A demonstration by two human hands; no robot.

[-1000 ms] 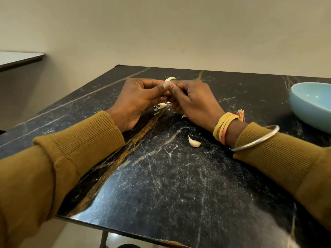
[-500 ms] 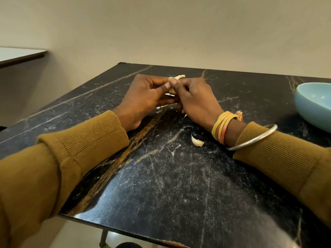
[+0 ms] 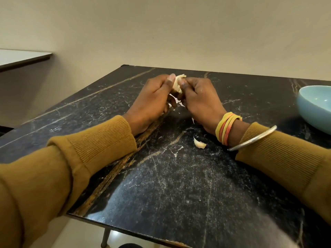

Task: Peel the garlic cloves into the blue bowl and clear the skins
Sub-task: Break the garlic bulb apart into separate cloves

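A pale garlic clove (image 3: 177, 83) is held just above the black marble table (image 3: 179, 176), pinched between both hands. My left hand (image 3: 152, 102) grips it from the left with the thumb on top. My right hand (image 3: 198, 100) grips it from the right, thumb against the clove. Thin white skin scraps (image 3: 174, 99) show between and under the hands. One loose garlic clove (image 3: 199, 144) lies on the table near my right wrist. The blue bowl (image 3: 315, 108) stands at the right edge, partly cut off.
The table's near edge (image 3: 125, 228) runs across the bottom, with a metal leg below. A second, light tabletop (image 3: 21, 58) stands at far left against the wall. The wall runs close behind the table's far edge.
Both hands have lifted slightly and turned the clove, so more of it shows between the thumbs. The loose clove on the table has not moved.
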